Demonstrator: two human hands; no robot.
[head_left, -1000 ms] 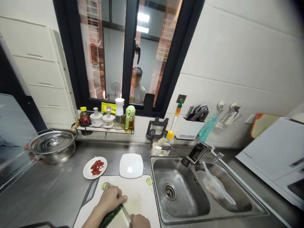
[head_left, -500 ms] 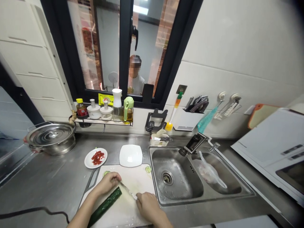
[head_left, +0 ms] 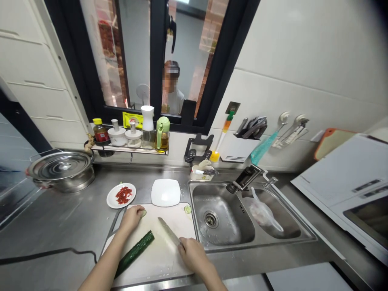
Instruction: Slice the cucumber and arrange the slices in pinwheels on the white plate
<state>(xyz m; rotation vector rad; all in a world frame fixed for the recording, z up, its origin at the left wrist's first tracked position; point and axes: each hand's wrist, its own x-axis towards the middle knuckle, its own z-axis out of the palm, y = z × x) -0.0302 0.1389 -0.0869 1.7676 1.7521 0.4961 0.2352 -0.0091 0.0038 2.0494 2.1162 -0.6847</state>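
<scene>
A white cutting board (head_left: 160, 254) lies on the steel counter before me. A long dark green cucumber (head_left: 135, 252) rests on it at a slant. My left hand (head_left: 131, 217) reaches to the board's far left corner, fingers curled over a cucumber slice (head_left: 143, 212). My right hand (head_left: 191, 255) grips the handle of a knife (head_left: 168, 231), whose blade points away across the board, apart from the cucumber. Another slice (head_left: 188, 209) lies at the board's far right corner.
Behind the board sit a round plate of chopped red chilli (head_left: 121, 195) and a square white plate (head_left: 165, 192). A lidded steel pot (head_left: 60, 170) stands at left, a condiment rack (head_left: 130, 139) at back. The double sink (head_left: 222, 220) at right holds a plastic bag (head_left: 263, 212). A person stands beyond the window.
My left hand left the cucumber's end and moved to the slice at the board's far left corner. The knife lifted away from the cucumber. The camera tilted down.
</scene>
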